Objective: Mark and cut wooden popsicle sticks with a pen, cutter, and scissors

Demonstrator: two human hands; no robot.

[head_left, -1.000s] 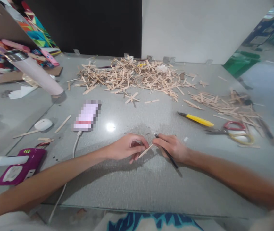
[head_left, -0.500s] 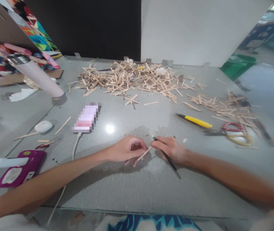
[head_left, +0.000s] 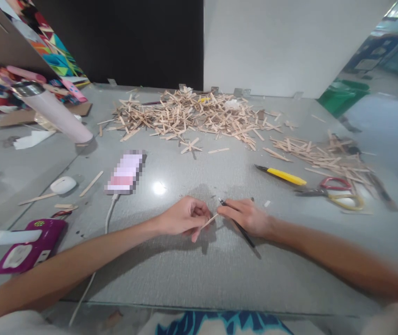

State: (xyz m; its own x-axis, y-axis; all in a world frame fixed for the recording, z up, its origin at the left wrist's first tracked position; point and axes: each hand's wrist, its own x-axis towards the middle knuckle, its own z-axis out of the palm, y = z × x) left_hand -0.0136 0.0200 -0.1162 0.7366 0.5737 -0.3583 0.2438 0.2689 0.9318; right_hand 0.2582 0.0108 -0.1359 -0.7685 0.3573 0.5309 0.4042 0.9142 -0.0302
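Above centre, a star-shaped cluster (head_left: 191, 146) looks assembled, while below centre the left hand (head_left: 186, 216) pinches a still-unjoined stick (head_left: 210, 220) and the right hand (head_left: 246, 216) grips a pen-like tool (head_left: 246, 236).

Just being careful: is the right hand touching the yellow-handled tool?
Apart. The head view shows grey tabletop between the right hand and the yellow-handled tool beyond it.

Craft workspace: tabletop (head_left: 150, 274) with wooden-stick heap (head_left: 174, 116), 1 yellow cutter (head_left: 286, 176), scissors (head_left: 320, 192)
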